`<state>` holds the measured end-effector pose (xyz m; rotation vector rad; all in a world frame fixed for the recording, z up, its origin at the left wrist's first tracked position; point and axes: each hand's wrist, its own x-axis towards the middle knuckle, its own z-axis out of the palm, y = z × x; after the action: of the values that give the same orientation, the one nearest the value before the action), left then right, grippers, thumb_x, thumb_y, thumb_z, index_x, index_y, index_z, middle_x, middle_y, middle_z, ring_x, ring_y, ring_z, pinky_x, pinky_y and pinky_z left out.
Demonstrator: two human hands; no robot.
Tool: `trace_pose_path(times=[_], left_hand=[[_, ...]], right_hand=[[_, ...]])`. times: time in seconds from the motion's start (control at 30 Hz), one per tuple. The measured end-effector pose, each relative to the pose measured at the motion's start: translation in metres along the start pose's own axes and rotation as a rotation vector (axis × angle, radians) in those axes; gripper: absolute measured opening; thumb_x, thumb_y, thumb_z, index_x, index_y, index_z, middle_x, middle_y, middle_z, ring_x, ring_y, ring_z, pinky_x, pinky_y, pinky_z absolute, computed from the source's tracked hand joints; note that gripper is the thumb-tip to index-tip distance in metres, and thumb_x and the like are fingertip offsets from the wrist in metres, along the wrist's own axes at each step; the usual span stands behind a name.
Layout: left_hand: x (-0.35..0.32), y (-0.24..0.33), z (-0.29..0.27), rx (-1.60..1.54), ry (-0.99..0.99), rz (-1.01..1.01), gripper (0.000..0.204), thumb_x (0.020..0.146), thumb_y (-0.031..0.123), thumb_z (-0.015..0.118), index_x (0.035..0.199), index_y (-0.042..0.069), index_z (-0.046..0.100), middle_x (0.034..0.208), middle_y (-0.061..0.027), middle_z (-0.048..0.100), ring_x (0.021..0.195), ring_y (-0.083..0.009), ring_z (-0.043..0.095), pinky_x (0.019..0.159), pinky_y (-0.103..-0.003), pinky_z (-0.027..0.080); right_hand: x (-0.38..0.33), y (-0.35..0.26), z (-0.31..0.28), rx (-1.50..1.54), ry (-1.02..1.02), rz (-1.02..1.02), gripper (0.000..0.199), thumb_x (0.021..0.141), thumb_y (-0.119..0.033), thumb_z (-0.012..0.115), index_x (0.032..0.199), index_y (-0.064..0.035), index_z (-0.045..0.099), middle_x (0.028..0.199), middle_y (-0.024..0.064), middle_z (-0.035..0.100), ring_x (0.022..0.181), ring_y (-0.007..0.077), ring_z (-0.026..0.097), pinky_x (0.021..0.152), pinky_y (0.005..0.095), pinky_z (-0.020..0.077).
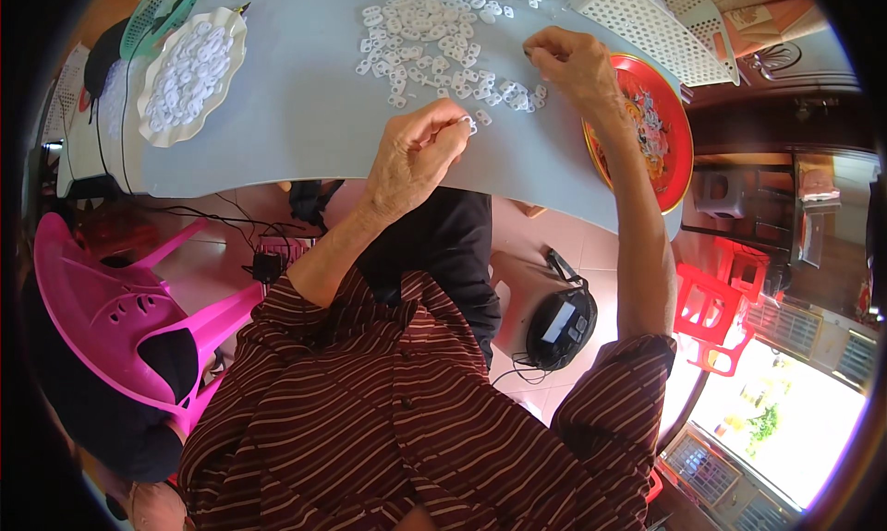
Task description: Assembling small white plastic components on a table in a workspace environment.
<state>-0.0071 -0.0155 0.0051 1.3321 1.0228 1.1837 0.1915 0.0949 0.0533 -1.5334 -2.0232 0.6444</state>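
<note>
While pinching white clip (469,122), left hand (416,157)

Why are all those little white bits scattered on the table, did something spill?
Nothing looks spilled. The small white plastic pieces lie loose on the grey table, where both hands, left and right, pick at them. More fill the scalloped white plate.

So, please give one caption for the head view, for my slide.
Left hand pinches a small white plastic piece; right hand touches the scattered pile.
</note>
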Motion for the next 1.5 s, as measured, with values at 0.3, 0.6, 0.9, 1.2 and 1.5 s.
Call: trace_pose_path(times=[0.3, 0.6, 0.9, 1.2, 1.5], left_hand=[[0.000, -0.003, 0.003, -0.054, 0.026, 0.069, 0.010, 0.087, 0.006, 0.054, 0.081, -0.001, 0.053, 0.061, 0.0012, 0.046, 0.056, -0.0031, 0.041, 0.050, -0.020, 0.034], [-0.001, 0.003, 0.003, -0.080, 0.004, 0.045, 0.010, 0.087, 0.005, 0.054, 0.080, -0.002, 0.053, 0.061, 0.0026, 0.043, 0.057, -0.0020, 0.037, 0.050, -0.020, 0.033], [0.000, 0.001, 0.003, -0.064, 0.014, 0.046, 0.012, 0.087, 0.008, 0.055, 0.079, -0.001, 0.054, 0.060, 0.0037, 0.041, 0.056, -0.0022, 0.034, 0.049, -0.020, 0.030], [0.002, -0.002, 0.002, -0.120, 0.039, 0.016, 0.014, 0.087, 0.012, 0.053, 0.079, 0.001, 0.055, 0.061, 0.0018, 0.048, 0.056, -0.0038, 0.043, 0.051, -0.021, 0.034], [0.002, 0.008, 0.014, -0.032, -0.027, 0.037, 0.017, 0.088, 0.015, 0.053, 0.083, 0.000, 0.060, 0.067, -0.0014, 0.057, 0.061, -0.0066, 0.049, 0.058, -0.022, 0.039]], right_hand=[[0.010, -0.011, 0.002, -0.087, -0.092, -0.156, 0.014, 0.078, -0.012, 0.061, 0.087, -0.0042, 0.069, 0.074, 0.0138, 0.066, 0.067, 0.0235, 0.065, 0.067, 0.0329, 0.0508], [0.025, -0.012, 0.027, -0.347, -0.181, -0.505, 0.008, 0.077, -0.006, 0.063, 0.083, -0.0007, 0.066, 0.076, 0.0144, 0.065, 0.069, 0.0274, 0.063, 0.065, 0.0357, 0.0505], [0.027, -0.049, 0.041, -0.725, -0.153, -0.502, 0.005, 0.072, 0.000, 0.059, 0.074, 0.0006, 0.064, 0.074, 0.0209, 0.062, 0.074, 0.0367, 0.065, 0.066, 0.0407, 0.0550], [-0.041, -0.043, 0.023, 0.257, -0.083, -0.028, 0.014, 0.077, -0.004, 0.060, 0.088, 0.0041, 0.066, 0.072, 0.0117, 0.066, 0.061, 0.0147, 0.061, 0.058, 0.0274, 0.0509], [-0.097, -0.017, 0.052, 0.974, 0.036, 0.078, 0.014, 0.085, -0.003, 0.064, 0.099, -0.0007, 0.063, 0.086, 0.0026, 0.064, 0.075, 0.0081, 0.058, 0.070, 0.0218, 0.0495]])
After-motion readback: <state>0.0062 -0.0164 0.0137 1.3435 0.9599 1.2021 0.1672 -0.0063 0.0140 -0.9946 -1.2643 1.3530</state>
